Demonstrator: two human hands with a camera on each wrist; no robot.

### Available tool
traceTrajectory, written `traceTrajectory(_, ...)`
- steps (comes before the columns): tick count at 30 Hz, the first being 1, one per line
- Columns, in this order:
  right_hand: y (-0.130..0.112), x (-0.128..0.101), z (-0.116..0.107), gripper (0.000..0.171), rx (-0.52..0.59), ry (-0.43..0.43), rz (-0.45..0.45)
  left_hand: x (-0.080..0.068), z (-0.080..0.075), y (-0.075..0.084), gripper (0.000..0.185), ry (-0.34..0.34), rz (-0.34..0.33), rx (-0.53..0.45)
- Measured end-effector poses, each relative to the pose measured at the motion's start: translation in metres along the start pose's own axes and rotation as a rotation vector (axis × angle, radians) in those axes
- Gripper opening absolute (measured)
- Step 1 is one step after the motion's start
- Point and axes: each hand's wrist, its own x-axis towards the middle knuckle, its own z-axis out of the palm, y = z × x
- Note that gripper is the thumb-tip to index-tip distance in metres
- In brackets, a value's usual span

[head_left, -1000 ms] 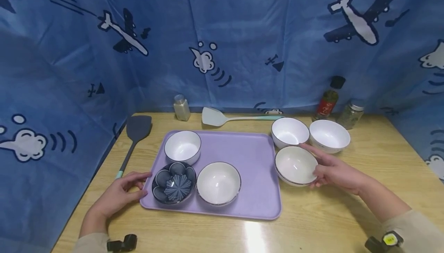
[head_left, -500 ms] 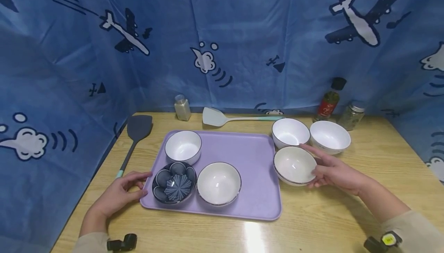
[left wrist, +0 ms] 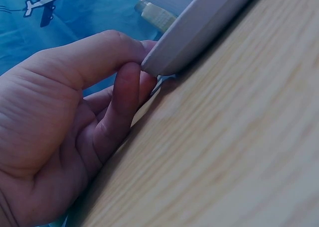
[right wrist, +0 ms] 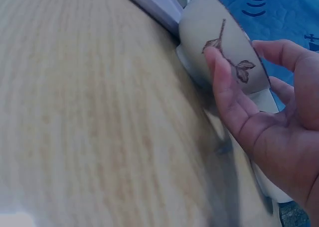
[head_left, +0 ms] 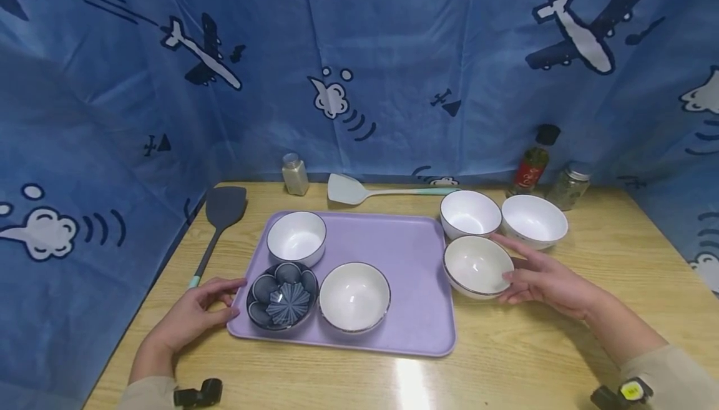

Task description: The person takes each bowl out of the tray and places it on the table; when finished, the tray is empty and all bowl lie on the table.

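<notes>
My left hand [head_left: 188, 315] pinches the left edge of a lilac tray [head_left: 415, 310]; the left wrist view shows its fingertips at the tray's rim. A dark blue petal-patterned bowl [head_left: 283, 297], a cream bowl [head_left: 354, 297] and a white bowl [head_left: 296, 239] stand on the tray. Beyond the tray's right edge, my right hand [head_left: 553, 282] holds another cream bowl [head_left: 479, 266], thumb at the rim and other fingers along its outside. A brown leaf sprig decorates this bowl's side in the right wrist view. Whether its base touches the table cannot be told.
Two white bowls, one dark-rimmed [head_left: 470, 212] and one wider [head_left: 533, 219], stand behind the right hand. A dark spatula [head_left: 224, 207] lies left, a pale spatula [head_left: 348, 190] behind the tray. A shaker [head_left: 294, 176], sauce bottle [head_left: 530, 166] and jar [head_left: 569, 186] line the curtain [head_left: 382, 73].
The cream bowl in my right hand has shifted very slightly away from me, and the right fingers have moved a little with it. My left hand and the tray have stayed put.
</notes>
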Motion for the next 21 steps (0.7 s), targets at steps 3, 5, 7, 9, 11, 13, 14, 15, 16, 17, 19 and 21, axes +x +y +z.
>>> traceTrajectory(3,0.002,-0.002,0.001,0.074,-0.014,0.024,-0.027,0.0,0.001,0.0,0.056,0.0,-0.005,-0.001)
traceTrajectory(5,0.002,-0.004,-0.001,0.074,-0.008,0.037,-0.045,0.0,0.001,0.0,0.056,0.007,-0.017,0.011)
traceTrajectory(7,0.003,-0.007,-0.004,0.075,0.011,0.044,-0.066,0.001,0.001,0.0,0.056,0.014,-0.021,0.024)
traceTrajectory(9,0.002,-0.01,-0.007,0.075,0.038,0.046,-0.084,0.002,0.001,-0.001,0.056,0.018,-0.021,0.028)
traceTrajectory(11,0.001,-0.012,-0.009,0.075,0.075,0.036,-0.106,0.003,0.001,-0.001,0.056,0.017,-0.005,0.027)
traceTrajectory(13,-0.001,-0.015,-0.011,0.075,0.101,0.02,-0.128,0.003,0.001,-0.001,0.056,0.013,0.007,0.02)
traceTrajectory(14,-0.003,-0.016,-0.011,0.075,0.107,0.009,-0.147,0.003,0.001,-0.001,0.056,0.012,0.004,0.013)
traceTrajectory(15,-0.004,-0.017,-0.011,0.075,0.112,0.0,-0.163,0.003,0.001,0.0,0.056,0.012,0.002,0.009)
traceTrajectory(16,-0.006,-0.017,-0.011,0.075,0.113,-0.012,-0.182,0.003,0.001,0.0,0.056,0.011,-0.002,0.008)
traceTrajectory(17,-0.008,-0.018,-0.011,0.075,0.112,-0.02,-0.191,0.002,0.001,-0.001,0.056,0.012,-0.007,0.01)
traceTrajectory(19,-0.012,-0.017,-0.01,0.075,0.099,-0.025,-0.208,0.002,0.001,-0.001,0.057,0.014,-0.014,0.007)
traceTrajectory(21,-0.016,-0.017,-0.008,0.075,0.082,-0.014,-0.213,0.002,0.0,-0.002,0.057,0.016,-0.018,0.003)
